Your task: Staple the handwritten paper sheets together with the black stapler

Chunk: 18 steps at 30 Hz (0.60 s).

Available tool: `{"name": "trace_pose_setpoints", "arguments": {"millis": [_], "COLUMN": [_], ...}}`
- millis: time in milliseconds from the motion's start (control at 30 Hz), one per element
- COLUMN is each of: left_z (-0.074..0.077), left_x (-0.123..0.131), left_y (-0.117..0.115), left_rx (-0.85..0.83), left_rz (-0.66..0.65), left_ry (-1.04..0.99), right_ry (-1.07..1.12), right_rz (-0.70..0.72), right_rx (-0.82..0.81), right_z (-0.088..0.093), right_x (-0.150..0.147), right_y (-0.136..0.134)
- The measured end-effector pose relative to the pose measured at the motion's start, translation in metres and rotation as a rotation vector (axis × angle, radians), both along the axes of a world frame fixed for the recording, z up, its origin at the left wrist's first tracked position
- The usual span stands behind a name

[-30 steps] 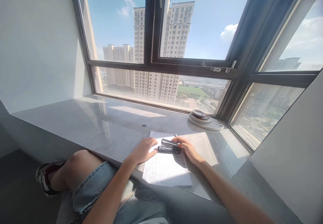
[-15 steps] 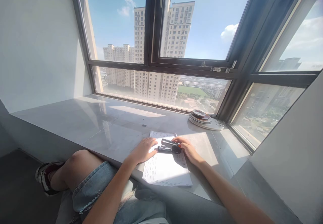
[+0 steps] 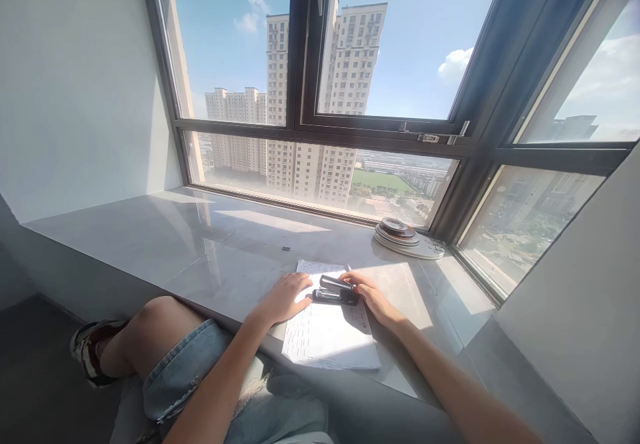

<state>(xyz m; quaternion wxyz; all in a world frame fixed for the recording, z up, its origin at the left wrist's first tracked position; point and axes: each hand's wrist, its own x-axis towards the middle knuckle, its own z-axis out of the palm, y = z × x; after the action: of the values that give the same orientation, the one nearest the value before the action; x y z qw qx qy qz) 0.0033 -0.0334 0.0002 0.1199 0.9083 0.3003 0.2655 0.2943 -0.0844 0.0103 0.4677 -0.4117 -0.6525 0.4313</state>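
Note:
A black stapler (image 3: 334, 295) lies across a stack of white printed paper (image 3: 325, 344), its upper arm raised from the base at the left end. My right hand (image 3: 369, 292) is closed around the stapler's right end, fingers over the top. Flat at the stack's left edge rests my left hand (image 3: 286, 297), fingers apart, with the thumb tip at or very near the stapler's left end. Whether that thumb presses on the base I cannot tell. Beyond the paper lies a small dark grey strip (image 3: 286, 249), which looks like a row of staples.
The grey tiled windowsill (image 3: 200, 257) carries everything. A stack of round plates or discs (image 3: 397, 234) stands by the window corner on the right. Dark window frames (image 3: 320, 136) border the far side. My bent leg (image 3: 165, 327) is below the sill's front edge.

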Motion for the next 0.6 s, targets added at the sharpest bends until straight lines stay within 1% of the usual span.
{"name": "trace_pose_setpoints", "arguments": {"millis": [167,367,600], "left_z": [0.0005,0.0035,0.0032], "left_x": [-0.0004,-0.0007,-0.0001], "left_y": [-0.0015,-0.0032,-0.0016], "left_rx": [0.002,-0.072,-0.168], "left_rz": [0.012,0.029,-0.010], "left_ry": [0.014,-0.021,-0.158], "right_ry": [0.004,0.011,-0.055], "right_rz": [0.023,0.025,-0.002], "right_rx": [-0.004,-0.029,-0.021], "right_z": [0.0002,-0.0042,-0.0018], "right_x": [0.0012,0.0038,0.0011], "right_y": [0.0002,0.0034,0.0012]}}
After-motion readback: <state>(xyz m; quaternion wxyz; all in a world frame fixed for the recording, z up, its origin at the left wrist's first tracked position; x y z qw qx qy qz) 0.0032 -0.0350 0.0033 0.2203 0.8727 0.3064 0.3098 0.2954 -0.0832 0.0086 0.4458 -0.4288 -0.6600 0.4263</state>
